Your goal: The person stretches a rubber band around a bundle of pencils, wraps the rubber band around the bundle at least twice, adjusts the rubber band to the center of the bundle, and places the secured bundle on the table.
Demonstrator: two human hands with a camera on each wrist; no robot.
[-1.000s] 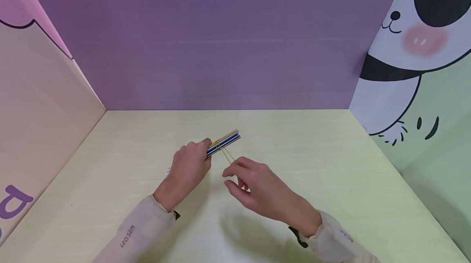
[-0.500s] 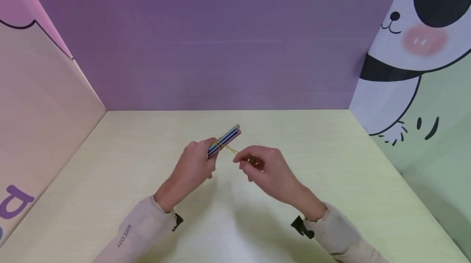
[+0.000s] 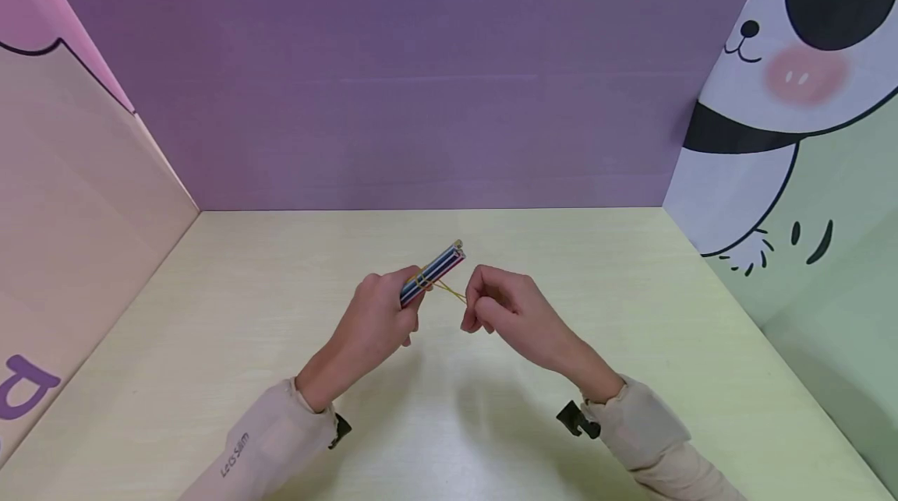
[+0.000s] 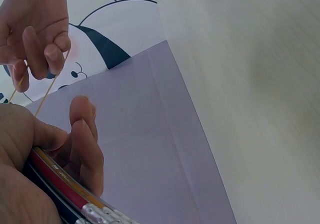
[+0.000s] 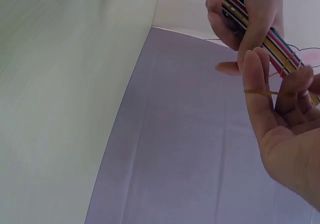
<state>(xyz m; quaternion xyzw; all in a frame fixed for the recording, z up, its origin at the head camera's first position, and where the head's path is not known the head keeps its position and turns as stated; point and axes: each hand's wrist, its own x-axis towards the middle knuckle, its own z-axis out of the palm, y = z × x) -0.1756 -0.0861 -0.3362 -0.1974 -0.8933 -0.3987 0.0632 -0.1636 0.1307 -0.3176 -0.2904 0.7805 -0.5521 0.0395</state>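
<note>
My left hand [image 3: 372,318] grips a bundle of pencils [image 3: 438,267], tilted up to the right above the table. Their metal ends show in the left wrist view, where red, yellow and dark pencils [image 4: 67,181] pass under the palm. A thin yellow rubber band [image 3: 452,292] is wrapped about the bundle, and a loop of it stretches off to the right. My right hand [image 3: 519,314] holds that loop with curled fingers. In the right wrist view the rubber band [image 5: 267,92] passes round one digit of it and runs tight towards the pencils.
A pale table [image 3: 281,252] lies under both hands. Behind it stands a purple wall panel [image 3: 435,96], with a panda-print panel [image 3: 800,174] at the right and a pinkish panel [image 3: 77,197] at the left. Dark clips [image 3: 578,419] show by the sleeves.
My right hand has moved up and to the right, its fingers curling more, drawing the rubber band sideways. The left hand with the pencils has shifted slightly right, and the bundle tilts more steeply.
</note>
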